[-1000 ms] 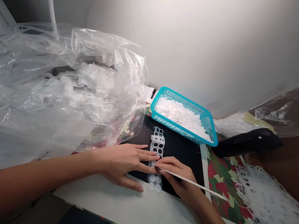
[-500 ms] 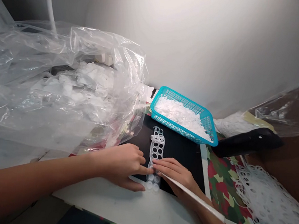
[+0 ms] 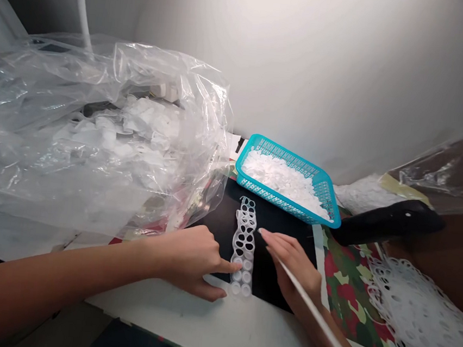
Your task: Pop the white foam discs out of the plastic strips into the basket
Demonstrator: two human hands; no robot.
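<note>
From the head view: your left hand (image 3: 190,259) rests a fingertip on a plastic strip (image 3: 243,245), light and flimsy, best taken by its edges, on a black board (image 3: 288,222). Your right hand (image 3: 294,269), apart, lies along a white rod (image 3: 319,324). Board stays open between strip and hand, below a teal basket (image 3: 286,203).
</note>
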